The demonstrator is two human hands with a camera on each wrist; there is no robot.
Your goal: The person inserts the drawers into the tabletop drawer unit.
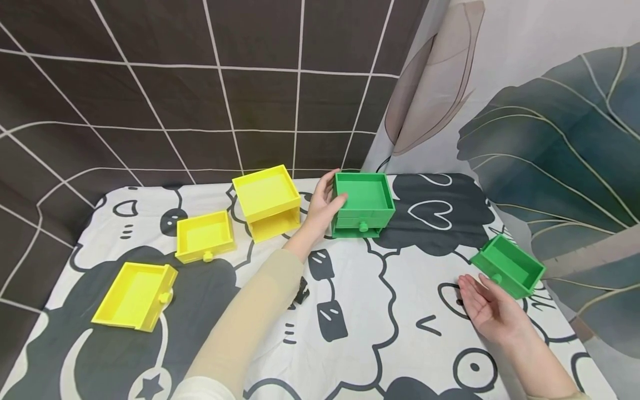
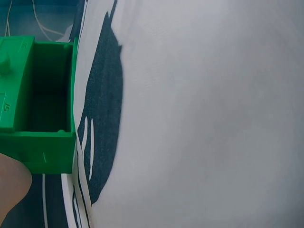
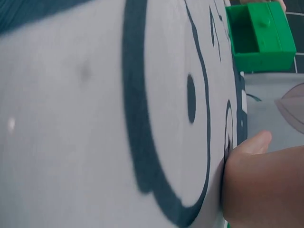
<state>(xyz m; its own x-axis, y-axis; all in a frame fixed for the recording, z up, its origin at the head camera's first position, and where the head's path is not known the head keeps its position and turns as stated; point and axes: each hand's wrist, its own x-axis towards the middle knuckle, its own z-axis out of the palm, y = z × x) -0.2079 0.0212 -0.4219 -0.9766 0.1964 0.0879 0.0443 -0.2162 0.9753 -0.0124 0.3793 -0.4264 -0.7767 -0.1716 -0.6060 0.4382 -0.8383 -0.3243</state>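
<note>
In the head view a small green drawer cabinet (image 1: 364, 205) stands upright near the back of the cloth. Its upper drawer is in place and the lower slot is open. My left hand (image 1: 322, 203) holds the cabinet's left side, with the thumb over the top rim. The left wrist view shows the cabinet's hollow slot (image 2: 50, 90) and part of that hand. At the right, a loose green drawer (image 1: 510, 266) sits with its knob towards the front left. Beside its front my right hand (image 1: 492, 311) lies palm up with fingers extended, gripping nothing.
A yellow cabinet (image 1: 267, 200) with an open lower slot stands left of the green one. Two loose yellow drawers (image 1: 205, 236) lie farther left, the front one (image 1: 135, 297) turned sideways. A small black piece (image 1: 302, 290) lies near the left forearm. Dark gridded fabric (image 1: 200, 94) hangs behind.
</note>
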